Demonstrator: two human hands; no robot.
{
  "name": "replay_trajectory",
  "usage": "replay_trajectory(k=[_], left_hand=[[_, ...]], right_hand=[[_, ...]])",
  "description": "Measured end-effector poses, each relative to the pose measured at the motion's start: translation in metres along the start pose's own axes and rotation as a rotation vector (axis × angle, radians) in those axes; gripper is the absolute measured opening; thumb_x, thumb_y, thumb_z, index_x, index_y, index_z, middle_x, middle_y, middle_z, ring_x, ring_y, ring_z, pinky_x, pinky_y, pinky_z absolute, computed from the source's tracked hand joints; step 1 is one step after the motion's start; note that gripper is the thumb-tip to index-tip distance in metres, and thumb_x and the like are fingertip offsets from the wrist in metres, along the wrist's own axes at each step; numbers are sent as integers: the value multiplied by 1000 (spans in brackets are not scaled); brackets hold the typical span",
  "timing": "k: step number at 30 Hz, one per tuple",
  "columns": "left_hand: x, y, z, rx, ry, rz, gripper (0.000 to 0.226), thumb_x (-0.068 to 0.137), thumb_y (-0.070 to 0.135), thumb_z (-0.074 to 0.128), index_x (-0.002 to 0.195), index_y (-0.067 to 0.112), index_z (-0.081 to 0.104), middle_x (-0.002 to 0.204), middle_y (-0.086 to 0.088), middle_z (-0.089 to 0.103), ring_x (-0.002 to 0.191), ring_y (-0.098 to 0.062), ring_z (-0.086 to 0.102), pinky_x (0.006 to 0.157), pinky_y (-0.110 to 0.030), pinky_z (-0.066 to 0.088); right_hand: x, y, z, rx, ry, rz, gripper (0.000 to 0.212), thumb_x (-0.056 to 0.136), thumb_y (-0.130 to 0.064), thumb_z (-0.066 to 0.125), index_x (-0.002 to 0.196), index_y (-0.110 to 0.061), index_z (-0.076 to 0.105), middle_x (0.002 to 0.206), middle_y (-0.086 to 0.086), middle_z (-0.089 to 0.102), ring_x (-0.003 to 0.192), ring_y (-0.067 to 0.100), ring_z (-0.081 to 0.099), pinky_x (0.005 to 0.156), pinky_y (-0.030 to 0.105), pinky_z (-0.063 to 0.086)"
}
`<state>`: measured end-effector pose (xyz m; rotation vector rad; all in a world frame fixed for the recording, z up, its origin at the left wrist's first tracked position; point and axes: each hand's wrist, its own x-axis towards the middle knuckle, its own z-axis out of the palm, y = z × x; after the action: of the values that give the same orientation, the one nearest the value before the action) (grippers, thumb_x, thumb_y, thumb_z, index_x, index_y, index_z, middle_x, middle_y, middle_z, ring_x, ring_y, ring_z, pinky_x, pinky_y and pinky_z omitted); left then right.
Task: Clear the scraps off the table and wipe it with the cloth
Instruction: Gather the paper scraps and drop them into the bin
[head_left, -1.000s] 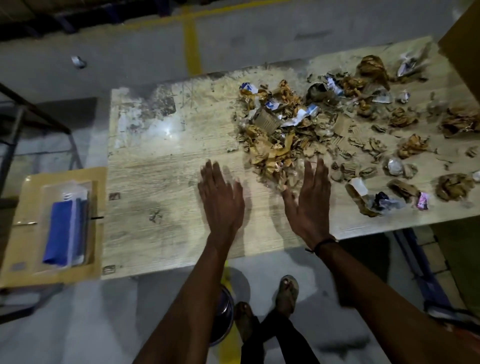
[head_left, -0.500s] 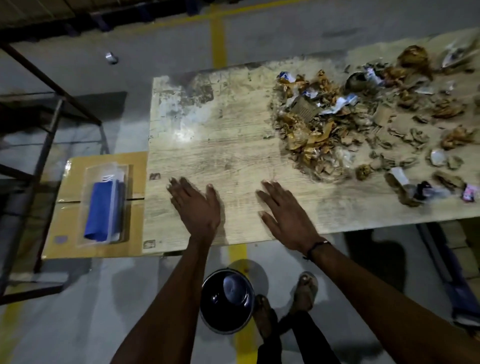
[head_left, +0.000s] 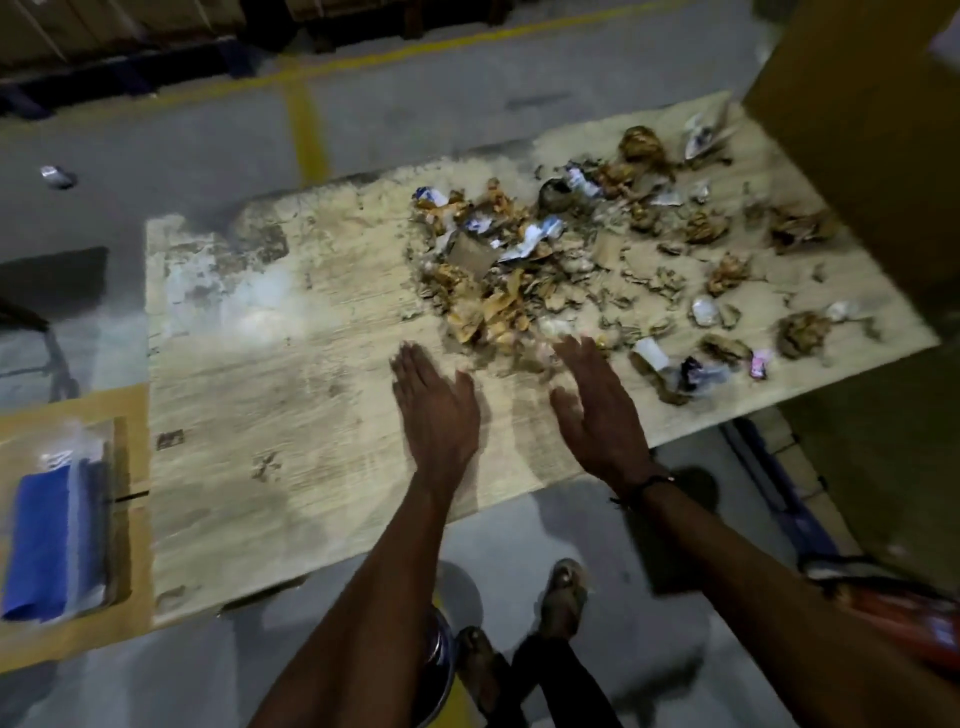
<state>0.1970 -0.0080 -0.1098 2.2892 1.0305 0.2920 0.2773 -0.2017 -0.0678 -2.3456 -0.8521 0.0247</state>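
Note:
A worn wooden table (head_left: 270, 415) carries a heap of brown paper and cardboard scraps (head_left: 498, 280) at its middle, with more crumpled scraps (head_left: 727, 270) scattered to the right. My left hand (head_left: 436, 410) lies flat and open on the table just left of the heap's near edge. My right hand (head_left: 597, 410) is open too, fingers together, its tips at the near edge of the heap. A blue cloth (head_left: 41, 540) in a clear wrapper rests on a cardboard box (head_left: 130, 519) at the left.
A dark round bin (head_left: 436, 670) stands on the floor under the table's near edge, partly hidden by my left arm. My sandalled feet (head_left: 561, 597) are beside it. A large cardboard box (head_left: 857, 130) rises at the far right. A red object (head_left: 914, 623) lies at lower right.
Both hands have moved forward and right across the table, from its near edge up to the near side of the scrap heap. The view has swung, so the bin is mostly hidden.

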Motion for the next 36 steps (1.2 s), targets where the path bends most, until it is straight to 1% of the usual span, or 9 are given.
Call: replay_trajectory(k=[3,9,13,17,20,24,27,30,36], left_hand=[[10,16,9,-58,32,-25,89,104,61,27,165,-2,12,172,-21,15,161,-35,13,130,-41,8],[26,64,37,-95,96,36,81,105,59,34,163,3,23,167,-21,29,154,-38,27,127,-52,22],[28,74,49,50,152,25,79,106,59,38,160,4,27,164,-20,34,154,-36,29,127,-50,22],[28,73,50,86,166,14,78,106,59,37,159,2,29,164,-20,35,154,-35,30,128,-50,22],[29,77,51,82,178,3,78,106,58,38,158,1,31,163,-21,37,153,-35,31,127,-50,23],[30,81,49,54,175,-17,77,105,57,41,158,2,32,163,-21,37,153,-35,32,127,-51,23],[30,83,49,42,160,-26,77,105,56,43,158,3,31,163,-21,36,153,-36,31,127,-52,24],[30,84,50,42,161,-26,76,105,55,45,158,3,31,163,-20,37,152,-35,32,126,-51,24],[31,83,50,39,162,-25,79,104,58,43,159,3,31,164,-19,35,153,-34,31,126,-50,23]], right_hand=[[3,33,-25,-24,212,209,53,105,-36,46,153,-15,49,164,7,42,155,26,31,125,40,26],[13,87,-36,-106,385,578,55,103,-44,48,149,-14,53,163,13,41,152,33,33,124,52,25],[40,77,-12,3,372,569,49,100,-28,52,144,-7,56,151,15,55,142,32,48,122,43,23],[65,45,7,172,275,445,46,104,-16,49,149,-8,51,157,12,48,148,28,41,123,37,30],[72,26,-2,231,220,344,43,107,-11,47,149,-16,53,163,0,41,153,15,32,121,13,22],[61,32,-30,168,307,208,38,103,-4,55,139,-14,62,154,0,52,147,18,42,118,37,41],[50,62,-42,88,433,378,37,99,-13,60,136,-17,63,156,-1,49,148,22,41,112,51,45],[48,87,-33,128,413,549,41,101,-30,58,141,-18,58,167,2,31,152,32,33,112,57,43],[79,59,10,246,280,471,45,109,-36,41,151,-21,47,170,-3,19,158,31,20,117,60,37]])
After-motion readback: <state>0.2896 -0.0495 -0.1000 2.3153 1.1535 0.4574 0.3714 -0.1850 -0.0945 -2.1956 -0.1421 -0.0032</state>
